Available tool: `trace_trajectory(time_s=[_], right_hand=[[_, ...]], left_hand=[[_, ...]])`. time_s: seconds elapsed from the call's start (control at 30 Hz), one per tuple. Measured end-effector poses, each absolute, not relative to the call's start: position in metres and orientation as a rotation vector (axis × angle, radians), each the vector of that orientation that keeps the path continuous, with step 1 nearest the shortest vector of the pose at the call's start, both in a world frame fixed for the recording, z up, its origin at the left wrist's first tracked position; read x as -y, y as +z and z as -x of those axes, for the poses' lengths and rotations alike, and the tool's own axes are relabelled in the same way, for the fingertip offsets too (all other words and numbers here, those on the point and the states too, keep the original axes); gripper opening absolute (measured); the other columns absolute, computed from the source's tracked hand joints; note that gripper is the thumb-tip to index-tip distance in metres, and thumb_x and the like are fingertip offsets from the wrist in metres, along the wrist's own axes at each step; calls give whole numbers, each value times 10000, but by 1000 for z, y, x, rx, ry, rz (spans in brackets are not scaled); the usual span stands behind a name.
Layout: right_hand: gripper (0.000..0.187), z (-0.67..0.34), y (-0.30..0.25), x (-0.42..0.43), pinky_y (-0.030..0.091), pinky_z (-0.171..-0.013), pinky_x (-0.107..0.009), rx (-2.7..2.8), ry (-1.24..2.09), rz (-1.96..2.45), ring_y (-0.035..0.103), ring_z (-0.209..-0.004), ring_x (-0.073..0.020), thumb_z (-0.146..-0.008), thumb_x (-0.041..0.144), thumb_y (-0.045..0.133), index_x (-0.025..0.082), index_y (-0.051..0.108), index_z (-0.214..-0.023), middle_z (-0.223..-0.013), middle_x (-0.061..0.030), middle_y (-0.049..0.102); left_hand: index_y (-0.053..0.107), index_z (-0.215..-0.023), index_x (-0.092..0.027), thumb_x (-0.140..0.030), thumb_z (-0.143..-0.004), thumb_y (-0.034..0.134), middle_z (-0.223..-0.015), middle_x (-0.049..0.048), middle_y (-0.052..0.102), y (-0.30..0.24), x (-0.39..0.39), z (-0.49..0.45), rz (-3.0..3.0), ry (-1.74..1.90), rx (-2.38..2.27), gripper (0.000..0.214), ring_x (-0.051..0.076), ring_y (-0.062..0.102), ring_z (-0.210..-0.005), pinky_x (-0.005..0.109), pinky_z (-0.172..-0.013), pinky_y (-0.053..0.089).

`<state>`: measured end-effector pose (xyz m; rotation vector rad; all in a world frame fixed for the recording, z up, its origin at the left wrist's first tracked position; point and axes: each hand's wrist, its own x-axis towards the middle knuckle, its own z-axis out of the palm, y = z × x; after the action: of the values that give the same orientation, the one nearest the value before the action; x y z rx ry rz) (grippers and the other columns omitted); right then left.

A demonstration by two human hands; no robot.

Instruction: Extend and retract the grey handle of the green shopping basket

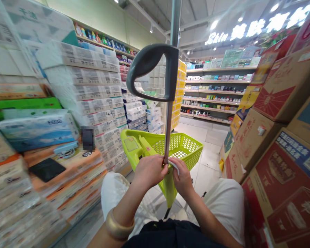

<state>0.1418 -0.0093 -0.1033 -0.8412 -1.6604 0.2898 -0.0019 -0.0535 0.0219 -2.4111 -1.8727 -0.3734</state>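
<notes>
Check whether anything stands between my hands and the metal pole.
Only a white cloth-like piece, in the right hand close beside the metal pole. Nothing visible separates the left hand from it.

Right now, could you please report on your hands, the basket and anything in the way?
Left hand on the metal pole, right hand beside it, pinching a white piece. Green basket just beyond. Grey handle above, partly blocking the view ahead.
</notes>
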Motion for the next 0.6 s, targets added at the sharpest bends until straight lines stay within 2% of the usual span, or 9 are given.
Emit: trace_trajectory(time_s=[0.17, 0.37, 0.6], right_hand=[[394, -146, -103, 3, 491, -964, -404, 1590, 314, 960, 609, -1060, -211, -799, 103, 447, 236, 665, -1098, -1095, -68, 679], [402, -143, -96, 10, 482, -987, -380, 1688, 346, 844, 603, -1095, -197, -817, 103, 449, 243, 638, -1143, -1143, -59, 671], [345, -151, -98, -2, 518, -909, -377, 1597, 357, 1003, 640, -997, -213, -800, 133, 468, 222, 670, -1066, -1044, -66, 698]], left_hand=[[689, -911, -244, -363, -883, 478, -905, 34, 731, 23, 53, 1, 2411, -354, 1877, 244, 217, 688, -855, 292, -722, 480], [687, -930, -244, -369, -884, 476, -911, 40, 731, 22, 53, 2, 2413, -368, 1861, 250, 234, 689, -856, 310, -716, 484], [688, -923, -246, -363, -886, 472, -893, 40, 731, 22, 53, 2, 2420, -365, 1855, 249, 229, 688, -846, 307, -713, 483]])
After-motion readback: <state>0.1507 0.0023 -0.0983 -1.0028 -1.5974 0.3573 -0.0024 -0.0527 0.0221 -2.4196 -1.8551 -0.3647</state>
